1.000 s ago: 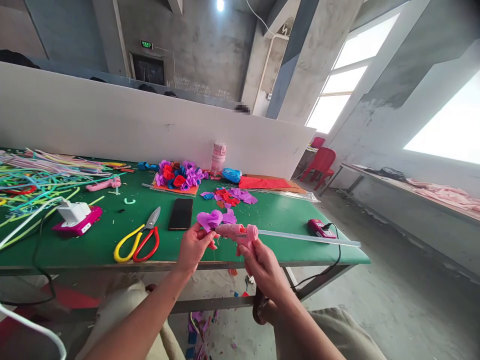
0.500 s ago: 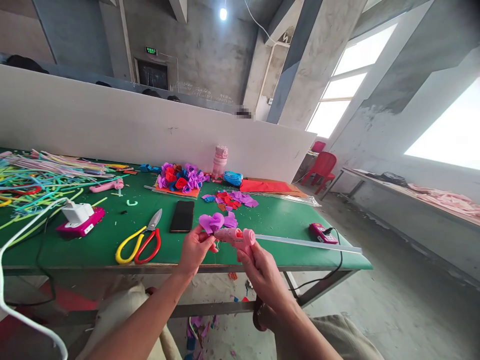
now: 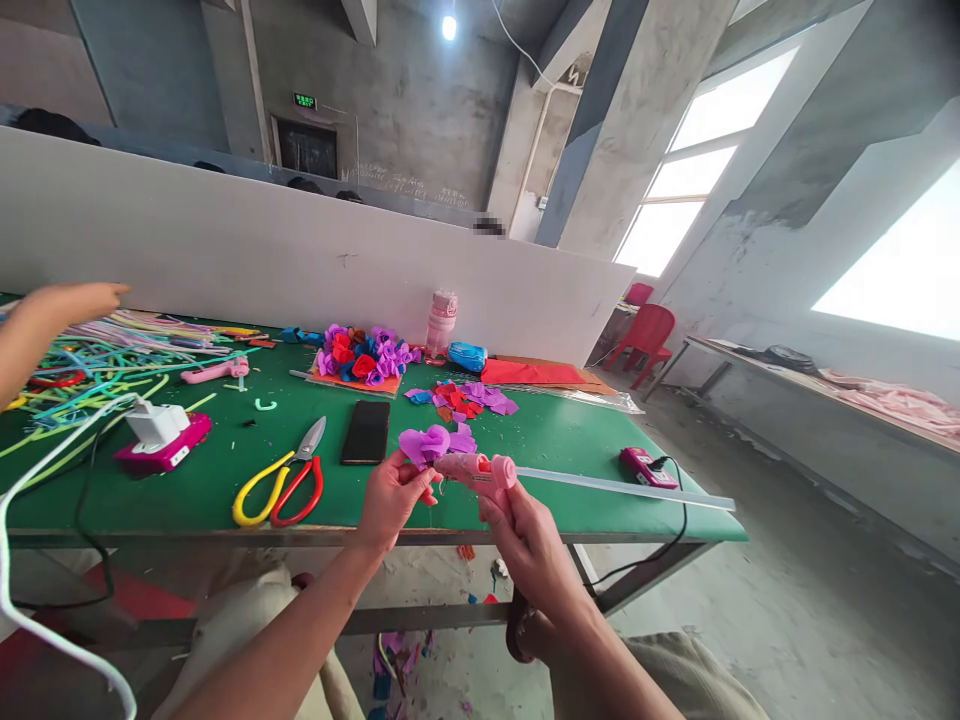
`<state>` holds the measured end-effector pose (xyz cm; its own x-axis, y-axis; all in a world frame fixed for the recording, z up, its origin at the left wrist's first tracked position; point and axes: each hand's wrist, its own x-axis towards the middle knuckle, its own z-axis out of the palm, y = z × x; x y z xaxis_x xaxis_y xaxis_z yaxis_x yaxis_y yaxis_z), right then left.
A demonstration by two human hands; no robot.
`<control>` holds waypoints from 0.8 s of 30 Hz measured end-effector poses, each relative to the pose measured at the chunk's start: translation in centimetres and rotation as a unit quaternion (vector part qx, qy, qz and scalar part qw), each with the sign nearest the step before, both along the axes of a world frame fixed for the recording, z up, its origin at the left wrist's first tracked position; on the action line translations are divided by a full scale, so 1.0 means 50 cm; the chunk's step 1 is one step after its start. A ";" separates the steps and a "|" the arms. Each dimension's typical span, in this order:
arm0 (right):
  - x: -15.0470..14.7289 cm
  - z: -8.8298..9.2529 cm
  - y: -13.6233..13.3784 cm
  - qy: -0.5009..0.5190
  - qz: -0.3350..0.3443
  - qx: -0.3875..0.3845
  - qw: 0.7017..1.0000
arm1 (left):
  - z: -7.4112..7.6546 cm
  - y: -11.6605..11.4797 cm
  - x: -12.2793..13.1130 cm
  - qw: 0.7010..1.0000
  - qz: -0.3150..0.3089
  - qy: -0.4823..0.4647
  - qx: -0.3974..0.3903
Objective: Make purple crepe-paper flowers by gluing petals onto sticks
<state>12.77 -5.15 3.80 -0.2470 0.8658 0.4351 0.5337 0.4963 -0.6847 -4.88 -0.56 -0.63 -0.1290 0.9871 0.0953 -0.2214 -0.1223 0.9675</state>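
My left hand (image 3: 391, 500) pinches a purple paper flower (image 3: 424, 445) above the near edge of the green table. In my right hand (image 3: 529, 535) is a pink hot glue gun (image 3: 480, 472), its nozzle pointing left at the underside of the flower. A long translucent glue stick (image 3: 622, 487) juts from the gun's back end to the right. Whether the nozzle touches the flower I cannot tell. Loose purple, red and blue paper pieces (image 3: 461, 402) lie just beyond my hands. A pile of finished-looking paper flowers (image 3: 364, 355) sits on an orange sheet farther back.
Scissors (image 3: 296, 480) and a black phone (image 3: 364, 432) lie left of my hands. Two magenta power sockets (image 3: 646, 467) stand on the green table (image 3: 555, 430). A co-worker's hand (image 3: 67, 305) hangs over coloured strips at left, near another pink glue gun (image 3: 217, 371).
A co-worker's arm has come in from the left over the coloured strips. My right hand and the glue gun have shifted slightly right, away from the flower; my left hand stays nearly still.
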 end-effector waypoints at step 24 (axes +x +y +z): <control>0.009 -0.003 -0.001 0.026 -0.031 -0.020 0.999 | 0.012 -0.005 0.000 0.999 -0.008 -0.028 -0.016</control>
